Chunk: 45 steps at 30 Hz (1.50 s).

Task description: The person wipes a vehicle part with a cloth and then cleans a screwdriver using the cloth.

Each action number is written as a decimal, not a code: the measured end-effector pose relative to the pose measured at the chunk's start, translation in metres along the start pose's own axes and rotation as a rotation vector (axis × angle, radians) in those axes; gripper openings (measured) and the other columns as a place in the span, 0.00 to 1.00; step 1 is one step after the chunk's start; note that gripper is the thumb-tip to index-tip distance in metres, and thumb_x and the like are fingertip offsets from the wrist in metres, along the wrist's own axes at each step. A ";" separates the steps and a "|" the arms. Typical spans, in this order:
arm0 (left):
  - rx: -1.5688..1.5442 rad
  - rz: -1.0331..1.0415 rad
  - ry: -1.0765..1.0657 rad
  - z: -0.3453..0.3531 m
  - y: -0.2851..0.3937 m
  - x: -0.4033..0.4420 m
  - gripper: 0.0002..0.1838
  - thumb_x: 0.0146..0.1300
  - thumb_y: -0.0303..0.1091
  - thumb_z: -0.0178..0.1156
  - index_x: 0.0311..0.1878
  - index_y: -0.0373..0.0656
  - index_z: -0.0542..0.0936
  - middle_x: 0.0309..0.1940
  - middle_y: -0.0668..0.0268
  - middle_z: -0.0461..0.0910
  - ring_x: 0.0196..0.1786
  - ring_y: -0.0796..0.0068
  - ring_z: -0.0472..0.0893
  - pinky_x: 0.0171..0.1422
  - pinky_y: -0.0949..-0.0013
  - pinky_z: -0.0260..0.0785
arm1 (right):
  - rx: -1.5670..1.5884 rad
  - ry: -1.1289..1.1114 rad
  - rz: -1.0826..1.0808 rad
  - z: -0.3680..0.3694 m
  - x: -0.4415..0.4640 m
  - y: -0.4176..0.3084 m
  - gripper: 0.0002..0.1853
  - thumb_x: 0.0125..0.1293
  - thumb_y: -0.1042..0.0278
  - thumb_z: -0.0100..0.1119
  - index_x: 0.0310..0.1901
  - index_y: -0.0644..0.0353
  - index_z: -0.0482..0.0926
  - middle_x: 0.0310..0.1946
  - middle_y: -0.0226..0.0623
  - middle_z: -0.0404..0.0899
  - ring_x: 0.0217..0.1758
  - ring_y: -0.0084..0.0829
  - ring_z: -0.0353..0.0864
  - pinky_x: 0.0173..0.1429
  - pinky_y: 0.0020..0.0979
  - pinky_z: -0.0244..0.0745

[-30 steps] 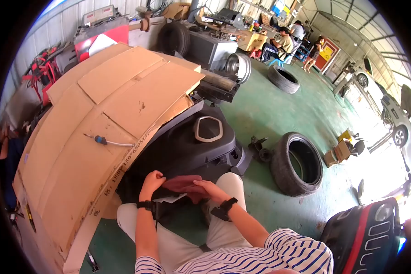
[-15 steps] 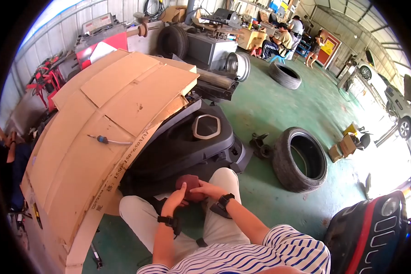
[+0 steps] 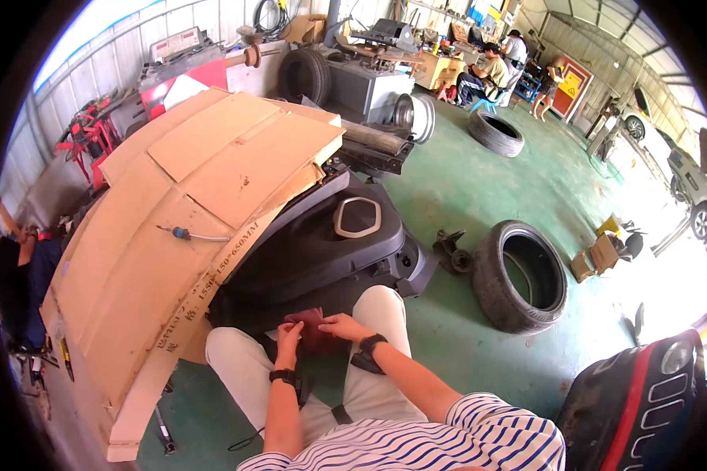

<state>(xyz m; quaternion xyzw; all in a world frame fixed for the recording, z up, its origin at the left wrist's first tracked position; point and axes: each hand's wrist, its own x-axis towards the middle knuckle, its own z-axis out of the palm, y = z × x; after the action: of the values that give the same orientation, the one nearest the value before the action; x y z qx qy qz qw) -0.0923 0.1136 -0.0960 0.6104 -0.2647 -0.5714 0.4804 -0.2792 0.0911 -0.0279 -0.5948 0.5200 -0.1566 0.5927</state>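
My left hand [image 3: 289, 333] and my right hand [image 3: 342, 326] pinch a dark red sheet [image 3: 315, 336], which looks like sandpaper, between my knees. The left fingers hold its left side and the right fingers its right side; the sheet hangs slightly bent between them. Just beyond my hands lies a large black plastic panel [image 3: 314, 259] with a silver six-sided ring [image 3: 357, 217] on it. What the near edge of the panel rests on is hidden.
Left of me, a big bent cardboard sheet [image 3: 181, 188] carries a small tool [image 3: 182, 234] with a tube. A tyre [image 3: 518, 276] lies to the right, another tyre [image 3: 496, 133] farther off. A black-and-red case [image 3: 636, 400] stands at lower right. Several people are in the background.
The dark red sheet, bunched in both hands before, now hangs more spread out. My hands have moved slightly apart, the left one to the left.
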 end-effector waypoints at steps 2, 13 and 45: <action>0.241 0.144 0.101 0.005 -0.003 0.000 0.17 0.56 0.42 0.64 0.41 0.41 0.73 0.33 0.65 0.75 0.37 0.76 0.76 0.41 0.71 0.70 | 0.039 0.173 -0.132 0.006 0.011 0.021 0.14 0.61 0.57 0.59 0.41 0.58 0.82 0.25 0.29 0.76 0.24 0.20 0.70 0.31 0.24 0.68; -0.004 -0.100 -0.340 0.009 0.011 -0.015 0.14 0.60 0.38 0.62 0.37 0.34 0.78 0.31 0.64 0.78 0.32 0.77 0.79 0.36 0.76 0.76 | 0.189 -0.096 0.159 0.005 0.007 0.006 0.16 0.63 0.59 0.54 0.43 0.64 0.80 0.26 0.32 0.79 0.21 0.22 0.78 0.23 0.22 0.70; -0.410 -0.179 -0.157 -0.002 -0.001 0.001 0.09 0.66 0.36 0.52 0.44 0.42 0.74 0.39 0.65 0.77 0.44 0.72 0.78 0.50 0.69 0.71 | 0.437 -0.027 0.064 0.008 0.014 0.004 0.09 0.67 0.59 0.55 0.40 0.56 0.77 0.27 0.21 0.73 0.28 0.13 0.70 0.32 0.17 0.67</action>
<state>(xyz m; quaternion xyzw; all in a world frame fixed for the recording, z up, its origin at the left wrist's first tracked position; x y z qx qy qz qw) -0.0910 0.1139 -0.0977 0.4747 -0.1243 -0.6993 0.5198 -0.2687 0.0859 -0.0395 -0.4375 0.4841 -0.2386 0.7192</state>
